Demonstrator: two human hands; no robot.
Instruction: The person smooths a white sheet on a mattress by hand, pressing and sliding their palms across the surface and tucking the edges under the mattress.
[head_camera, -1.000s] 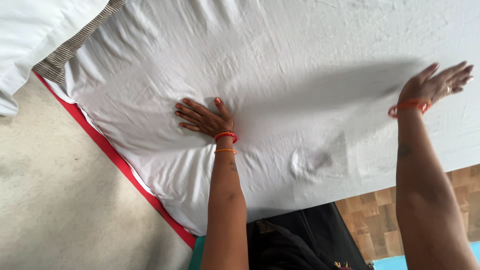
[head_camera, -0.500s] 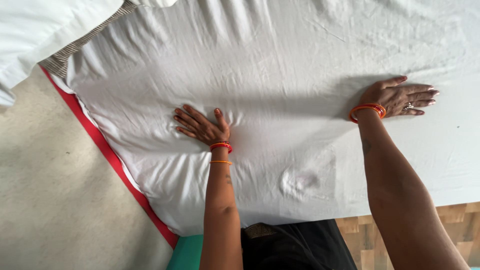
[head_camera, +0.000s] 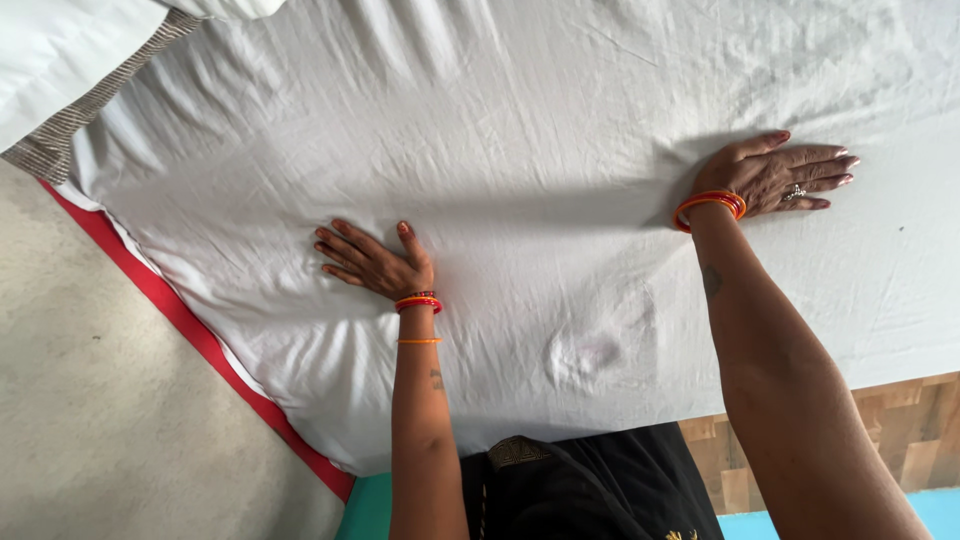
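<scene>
A white wrinkled bedsheet (head_camera: 540, 130) covers a mattress and fills most of the view. My left hand (head_camera: 372, 260) lies flat on the sheet near the bed's corner, fingers spread and pointing left. My right hand (head_camera: 782, 172) also presses flat on the sheet further right, fingers pointing right, with orange bangles at the wrist and a ring on one finger. Neither hand holds anything. A small puckered bump in the sheet (head_camera: 590, 350) sits between my two forearms.
A red edge of the mattress (head_camera: 190, 325) runs diagonally along the sheet's left side, beside a pale wall or floor surface (head_camera: 100, 430). A white pillow with a striped band (head_camera: 70, 110) sits at the top left. Wood-pattern flooring (head_camera: 900, 440) shows at the lower right.
My right hand, raised above the sheet a second ago, came down and now lies flat on it. My left hand stayed pressed in place.
</scene>
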